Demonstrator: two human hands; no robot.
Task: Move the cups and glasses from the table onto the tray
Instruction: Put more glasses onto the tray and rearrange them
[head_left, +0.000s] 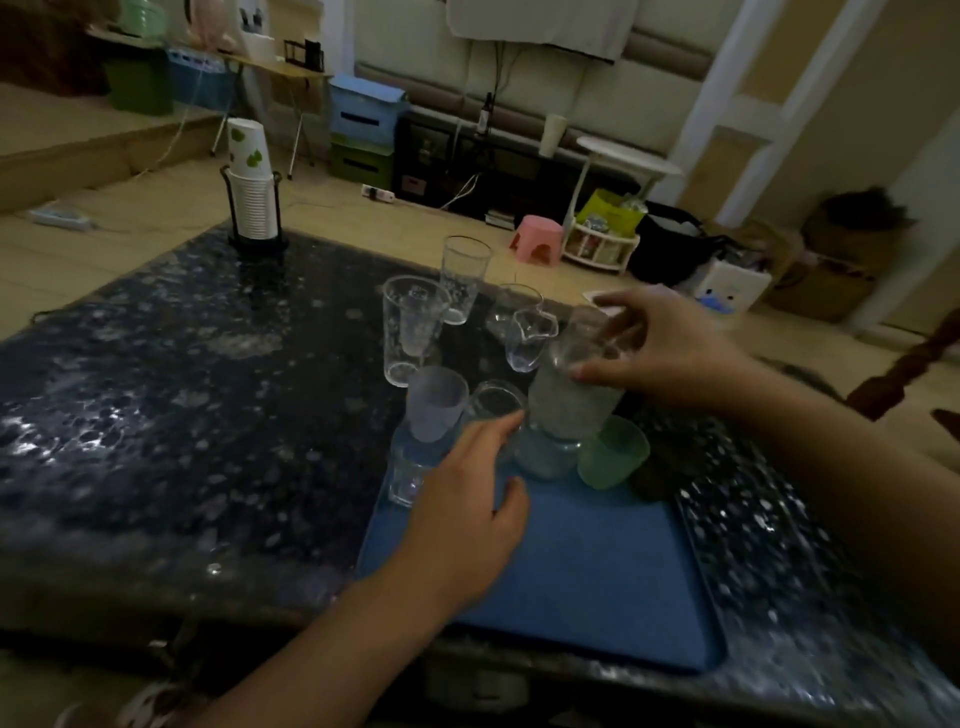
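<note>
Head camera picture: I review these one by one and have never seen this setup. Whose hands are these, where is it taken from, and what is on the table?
No machine here: a person wears one wide-angle camera on the head, looking down at their own hands. The right hand grips a tall textured glass over the far edge of the blue tray. The left hand closes around a small clear glass there. A frosted cup and a green cup stand at that edge too. Further back, clear glasses wait on the dark speckled table, beside a rack of paper cups.
</note>
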